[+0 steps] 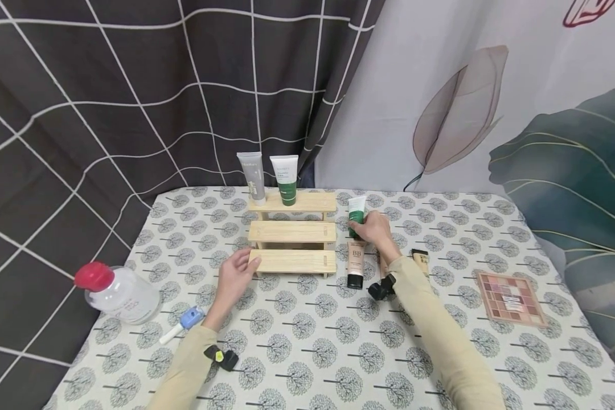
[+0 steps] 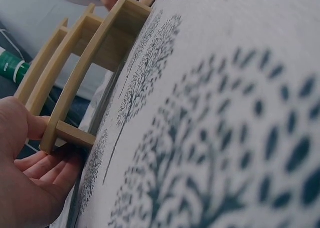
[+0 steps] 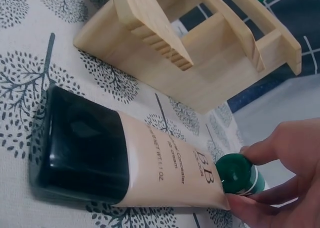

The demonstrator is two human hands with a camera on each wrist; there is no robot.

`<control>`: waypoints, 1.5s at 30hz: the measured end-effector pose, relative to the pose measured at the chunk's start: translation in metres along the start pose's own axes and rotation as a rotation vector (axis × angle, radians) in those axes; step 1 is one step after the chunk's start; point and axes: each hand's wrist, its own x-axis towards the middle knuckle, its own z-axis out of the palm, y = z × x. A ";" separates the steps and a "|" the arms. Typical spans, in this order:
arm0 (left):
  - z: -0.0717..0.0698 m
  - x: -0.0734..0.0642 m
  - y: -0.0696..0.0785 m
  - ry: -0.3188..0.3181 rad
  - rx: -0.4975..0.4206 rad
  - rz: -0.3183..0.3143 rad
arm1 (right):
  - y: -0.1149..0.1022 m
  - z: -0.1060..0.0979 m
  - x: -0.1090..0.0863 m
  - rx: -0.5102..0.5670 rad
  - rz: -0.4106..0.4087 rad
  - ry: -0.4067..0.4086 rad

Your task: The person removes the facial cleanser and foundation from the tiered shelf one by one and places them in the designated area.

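Note:
A three-step wooden display rack (image 1: 292,230) stands on the patterned cloth. My left hand (image 1: 234,279) grips the left end of its lowest step, thumb above and fingers beneath in the left wrist view. On the top step, a grey tube (image 1: 253,175) and a white-and-green tube (image 1: 287,177) stand upright, side by side. Right of the rack, my right hand (image 1: 376,229) pinches a smaller white-and-green tube (image 1: 356,209) near its green cap (image 3: 235,173). A beige BB cream tube (image 1: 356,259) with a black cap lies just in front of that hand.
Beside the right forearm lies a small yellowish tube (image 1: 421,261) with a black end, and another item there is mostly hidden. An eyeshadow palette (image 1: 511,298) lies farther right. At left are a clear bottle (image 1: 128,296) with a red top and a blue-and-white object (image 1: 188,319).

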 end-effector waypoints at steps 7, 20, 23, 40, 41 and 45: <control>0.000 0.001 -0.001 -0.008 -0.001 0.002 | 0.002 -0.004 0.000 -0.020 0.016 -0.001; 0.000 0.000 -0.001 0.005 0.005 0.001 | -0.018 -0.026 -0.009 0.048 -0.143 0.099; 0.001 0.001 -0.002 0.005 0.000 0.001 | -0.029 -0.030 -0.010 0.075 -0.164 0.108; 0.001 0.001 -0.002 0.002 0.005 0.014 | -0.085 -0.035 -0.029 0.222 -0.324 0.139; 0.001 0.001 -0.002 0.002 0.004 0.013 | -0.087 -0.034 -0.030 0.233 -0.329 0.130; 0.001 0.001 -0.001 -0.002 -0.007 0.006 | -0.097 -0.025 -0.030 0.262 -0.354 0.109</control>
